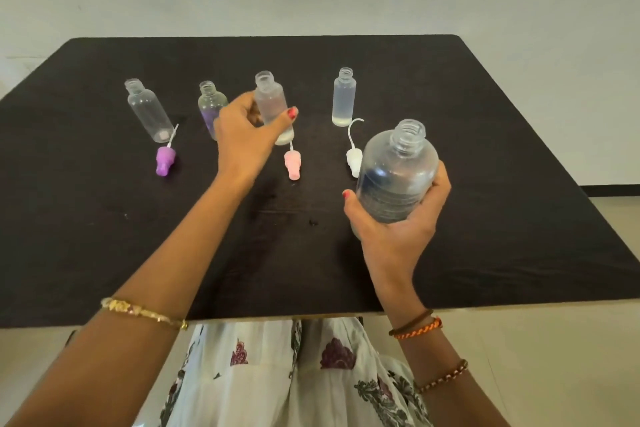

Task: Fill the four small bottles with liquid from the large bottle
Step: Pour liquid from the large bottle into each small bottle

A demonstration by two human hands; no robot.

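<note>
Large bottle (396,172), uncapped and only partly full of clear liquid, sits nearest in the right hand (394,218), whose fingers wrap its lower body and hold it roughly upright, above the black counter (104,253). Farther out, three spray caps lie on the counter: purple (165,159), pink (292,165) and white (354,158), the white one just behind the large bottle. Beyond them, the left hand (244,130) has its fingers curled around the third small bottle (273,107), which leans slightly and appears full. In the far row stand the leftmost small bottle (149,111), seemingly empty, the second small bottle (211,104), partly hidden by the hand, and the rightmost small bottle (344,97), apparently filled. Likely risks: all necks are open and narrow, so a hasty tilt of the large bottle could splash liquid over the counter, and the left forearm passing close could knock the light, empty bottles over.
</note>
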